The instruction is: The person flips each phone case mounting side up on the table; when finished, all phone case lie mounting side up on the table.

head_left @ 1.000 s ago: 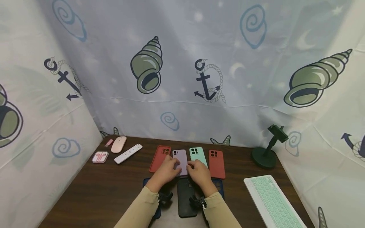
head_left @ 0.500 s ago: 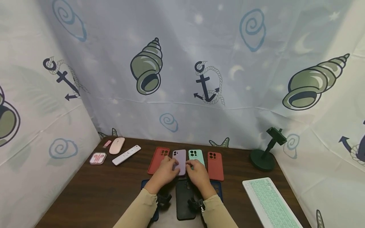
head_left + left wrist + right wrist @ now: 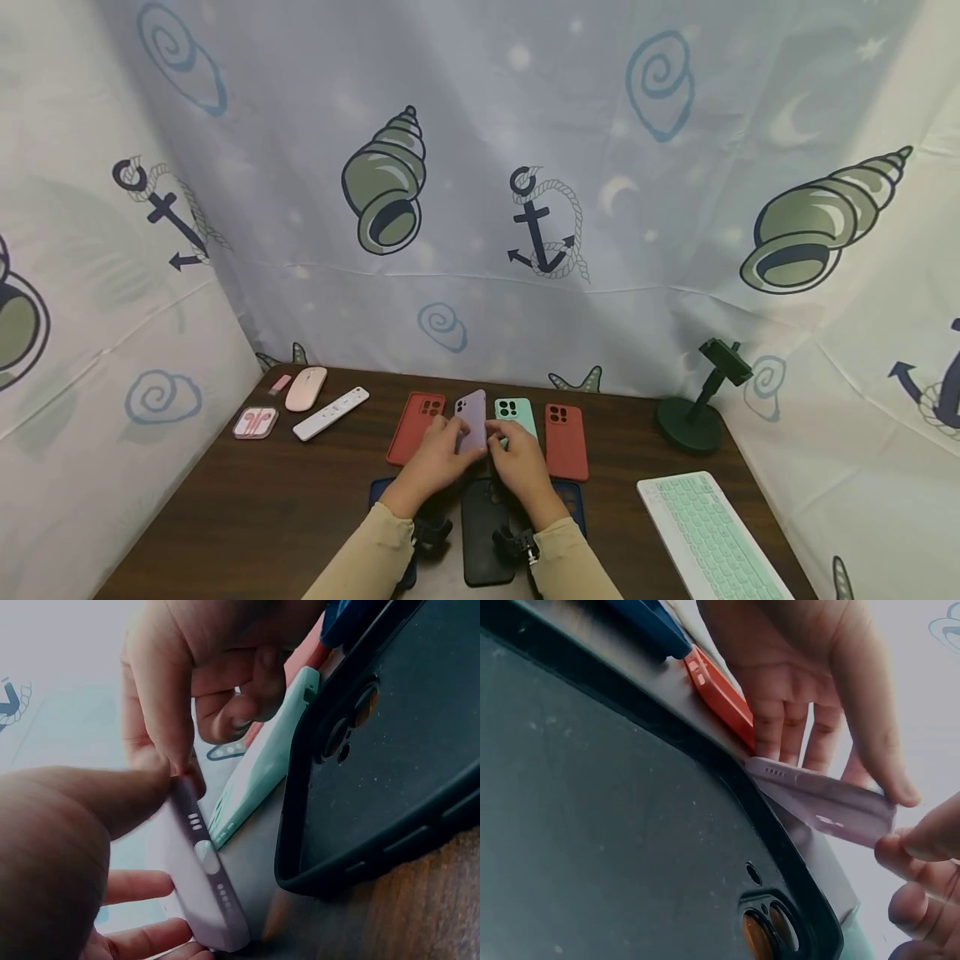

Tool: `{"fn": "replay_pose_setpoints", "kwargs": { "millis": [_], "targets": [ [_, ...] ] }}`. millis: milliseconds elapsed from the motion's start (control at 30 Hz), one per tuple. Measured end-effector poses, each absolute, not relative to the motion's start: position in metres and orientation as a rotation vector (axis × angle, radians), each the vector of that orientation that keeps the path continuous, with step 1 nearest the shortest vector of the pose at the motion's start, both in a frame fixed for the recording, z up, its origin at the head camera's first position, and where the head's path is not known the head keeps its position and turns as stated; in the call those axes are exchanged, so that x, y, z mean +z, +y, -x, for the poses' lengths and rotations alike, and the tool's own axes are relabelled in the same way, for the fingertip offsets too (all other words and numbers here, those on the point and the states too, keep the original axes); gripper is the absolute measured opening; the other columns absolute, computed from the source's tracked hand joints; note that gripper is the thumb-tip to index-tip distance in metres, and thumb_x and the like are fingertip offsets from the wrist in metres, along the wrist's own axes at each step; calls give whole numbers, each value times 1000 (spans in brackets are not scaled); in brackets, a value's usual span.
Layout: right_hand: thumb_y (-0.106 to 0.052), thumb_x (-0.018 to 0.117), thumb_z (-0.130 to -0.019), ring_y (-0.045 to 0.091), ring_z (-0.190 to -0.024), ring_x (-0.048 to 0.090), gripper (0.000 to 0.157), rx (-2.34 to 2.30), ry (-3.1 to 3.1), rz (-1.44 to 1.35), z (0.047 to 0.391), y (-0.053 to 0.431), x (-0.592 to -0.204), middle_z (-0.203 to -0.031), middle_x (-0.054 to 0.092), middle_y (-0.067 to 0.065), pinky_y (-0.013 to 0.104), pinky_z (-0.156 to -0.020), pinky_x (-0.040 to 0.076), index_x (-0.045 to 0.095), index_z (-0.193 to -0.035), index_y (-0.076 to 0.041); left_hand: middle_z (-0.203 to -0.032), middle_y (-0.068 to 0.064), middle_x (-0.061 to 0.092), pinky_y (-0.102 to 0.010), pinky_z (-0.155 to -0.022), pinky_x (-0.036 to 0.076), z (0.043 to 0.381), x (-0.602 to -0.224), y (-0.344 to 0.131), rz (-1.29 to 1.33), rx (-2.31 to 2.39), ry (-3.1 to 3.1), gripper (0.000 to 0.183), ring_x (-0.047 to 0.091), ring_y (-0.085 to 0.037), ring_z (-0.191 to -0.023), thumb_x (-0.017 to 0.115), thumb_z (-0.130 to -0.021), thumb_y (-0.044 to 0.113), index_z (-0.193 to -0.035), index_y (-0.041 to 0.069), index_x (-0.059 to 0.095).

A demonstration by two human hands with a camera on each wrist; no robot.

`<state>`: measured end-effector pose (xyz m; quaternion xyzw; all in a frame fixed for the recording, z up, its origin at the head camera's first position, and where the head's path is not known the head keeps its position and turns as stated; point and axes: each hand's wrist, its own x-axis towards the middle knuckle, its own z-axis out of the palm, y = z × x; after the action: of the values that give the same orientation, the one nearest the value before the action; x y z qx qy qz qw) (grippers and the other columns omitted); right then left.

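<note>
- Lavender phone case (image 3: 472, 413) tilts over the bench (image 3: 217, 508), between one red case (image 3: 408, 430) and the mint case (image 3: 516, 409), beyond the black case (image 3: 483, 546).
- Left hand (image 3: 435, 458) grips it with fingers moderately spread, thumb at the near right corner.
- Right hand (image 3: 521, 463) pinches that same corner, thumb and fingertip nearly together.
- Half a second earlier it lay flatter; now its right side is raised.
</note>
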<state>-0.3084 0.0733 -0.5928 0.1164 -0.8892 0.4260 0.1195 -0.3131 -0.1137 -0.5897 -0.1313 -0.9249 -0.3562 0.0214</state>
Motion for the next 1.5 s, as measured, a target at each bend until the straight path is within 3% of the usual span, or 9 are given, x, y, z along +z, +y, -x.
{"fn": "replay_pose_setpoints", "kwargs": {
  "millis": [233, 400, 567, 767, 833, 933, 1167, 1300, 1500],
  "targets": [
    [-15, 63, -99, 8, -66, 51, 32, 1297, -2575, -397, 309, 73, -593, -104, 67, -3, 25, -61, 44, 69, -130, -25, -111, -10, 51, -38, -78, 52, 312, -590, -112, 386, -1155, -2849, 64, 49, -22, -97, 66, -91, 62, -131, 13, 53],
    [-14, 64, -99, 7, -61, 50, 37, 1319, -2580, -415, 310, 73, -594, -107, 70, 1, 26, -56, 43, 66, -132, -29, -123, -14, 51, -40, -80, 50, 311, -584, -111, 427, -1191, -2830, 65, 54, -23, -97, 65, -98, 44, -153, 19, 41],
    [-17, 65, -99, 8, -58, 49, 40, 1314, -2620, -407, 309, 72, -594, -103, 71, -1, 26, -55, 41, 61, -137, -28, -122, -14, 55, -36, -70, 46, 310, -576, -112, 434, -1240, -2792, 54, 56, -22, -90, 62, -100, 27, -151, 23, 47],
    [-22, 62, -101, 14, -87, 67, 31, 1301, -2713, -402, 308, 69, -594, -107, 74, 0, 36, -75, 53, 68, -131, -15, -129, -13, 62, -32, -68, 49, 310, -572, -113, 368, -1328, -2736, 49, 63, -20, -92, 58, -101, 20, -149, 20, 51],
    [-23, 61, -101, 18, -104, 69, 30, 1292, -2749, -404, 307, 68, -594, -112, 75, 1, 42, -87, 55, 70, -128, -13, -130, -15, 62, -33, -68, 49, 311, -572, -113, 336, -1321, -2728, 48, 63, -21, -92, 57, -101, 19, -149, 17, 51],
    [-25, 60, -102, 22, -113, 68, 30, 1294, -2794, -412, 306, 68, -595, -118, 74, 3, 48, -96, 53, 71, -127, -12, -129, -15, 65, -31, -69, 48, 313, -572, -113, 300, -1246, -2730, 48, 63, -19, -93, 59, -99, 17, -146, 13, 55],
    [-27, 60, -102, 26, -119, 67, 32, 1310, -2808, -407, 307, 68, -598, -123, 73, 5, 51, -99, 52, 72, -127, -11, -132, -18, 65, -45, -86, 56, 314, -572, -115, 270, -1122, -2757, 49, 67, -29, -112, 68, -96, 17, -142, 4, 57],
    [-26, 60, -102, 27, -120, 66, 32, 1307, -2811, -400, 307, 68, -599, -125, 72, 6, 51, -101, 51, 71, -127, -11, -128, -22, 66, -51, -93, 54, 315, -573, -116, 287, -1020, -2793, 59, 66, -33, -111, 76, -90, 19, -142, -2, 55],
    [-24, 61, -100, 29, -119, 66, 32, 1317, -2789, -414, 307, 68, -597, -125, 72, 8, 52, -101, 50, 72, -126, -9, -126, -22, 66, -51, -100, 46, 318, -583, -116, 345, -873, -2823, 79, 62, -35, -110, 87, -80, 25, -143, -4, 51]
  ]
}}
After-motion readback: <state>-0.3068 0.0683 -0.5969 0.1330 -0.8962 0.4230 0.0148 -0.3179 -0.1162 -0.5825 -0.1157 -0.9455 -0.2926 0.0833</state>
